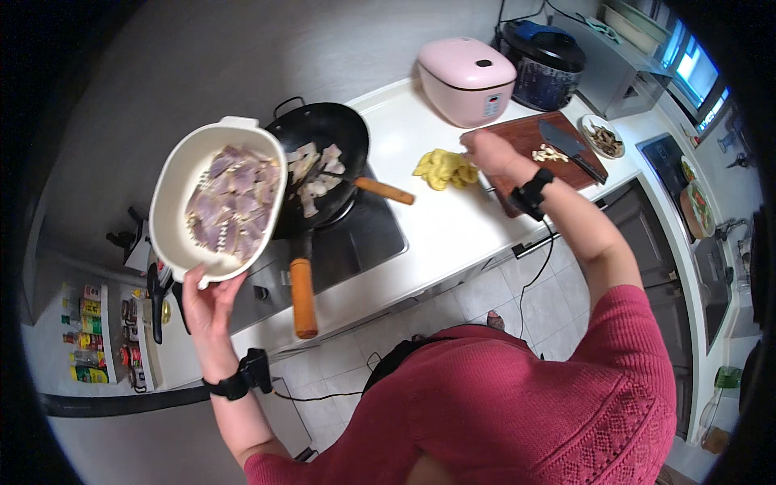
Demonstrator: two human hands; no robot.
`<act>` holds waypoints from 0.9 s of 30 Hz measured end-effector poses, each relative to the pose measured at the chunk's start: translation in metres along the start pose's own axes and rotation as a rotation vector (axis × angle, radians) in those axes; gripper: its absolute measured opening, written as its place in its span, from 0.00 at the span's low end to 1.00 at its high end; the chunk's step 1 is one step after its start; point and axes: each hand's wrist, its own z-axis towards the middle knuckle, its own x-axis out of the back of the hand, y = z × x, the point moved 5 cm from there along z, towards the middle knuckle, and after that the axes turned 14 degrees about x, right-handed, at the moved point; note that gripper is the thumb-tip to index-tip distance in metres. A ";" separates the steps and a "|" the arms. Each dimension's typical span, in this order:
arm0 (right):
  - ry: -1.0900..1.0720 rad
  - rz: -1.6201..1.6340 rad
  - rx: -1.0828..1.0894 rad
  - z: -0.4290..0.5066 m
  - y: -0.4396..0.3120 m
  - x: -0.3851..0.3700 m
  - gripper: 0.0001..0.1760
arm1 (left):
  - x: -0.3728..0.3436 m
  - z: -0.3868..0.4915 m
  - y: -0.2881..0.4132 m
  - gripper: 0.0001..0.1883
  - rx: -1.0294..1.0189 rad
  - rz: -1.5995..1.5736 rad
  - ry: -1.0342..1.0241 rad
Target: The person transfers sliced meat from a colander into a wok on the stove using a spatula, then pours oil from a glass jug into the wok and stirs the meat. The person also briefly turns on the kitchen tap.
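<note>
My left hand (209, 294) grips the lower rim of a white plastic drain basket (170, 200) and holds it tilted beside the wok. Pale purplish slices (233, 200), perhaps meat, lie inside over its slotted bottom. In the black wok (345, 124) are pale cooked-looking pieces (312, 197) and a spatula, whose wooden handle (385, 190) rests over the rim. My right hand (490, 154) is over the left edge of a wooden cutting board (515, 130), close to a yellow heap of thin pieces (442, 170). Its fingertips are blurred, so a grip cannot be made out.
A cleaver (564, 139) and chopped garlic-like pieces (550, 153) lie on the board. Beside it stands a plate (601, 136) of brown strips. A pink rice cooker (464, 79) and a dark pot-shaped cooker (542, 66) stand behind. The wok's wooden handle (303, 300) juts over the counter edge.
</note>
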 end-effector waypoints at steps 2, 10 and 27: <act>-0.039 -0.085 0.048 -0.008 0.006 -0.019 0.23 | -0.013 -0.012 -0.001 0.29 -0.012 -0.031 0.026; -0.003 0.030 0.182 0.008 -0.006 -0.089 0.24 | -0.143 -0.061 -0.046 0.31 -0.009 0.013 -0.126; 0.136 1.493 -0.338 -0.241 0.097 -0.050 0.16 | -0.324 0.062 -0.339 0.24 0.583 -0.026 -0.182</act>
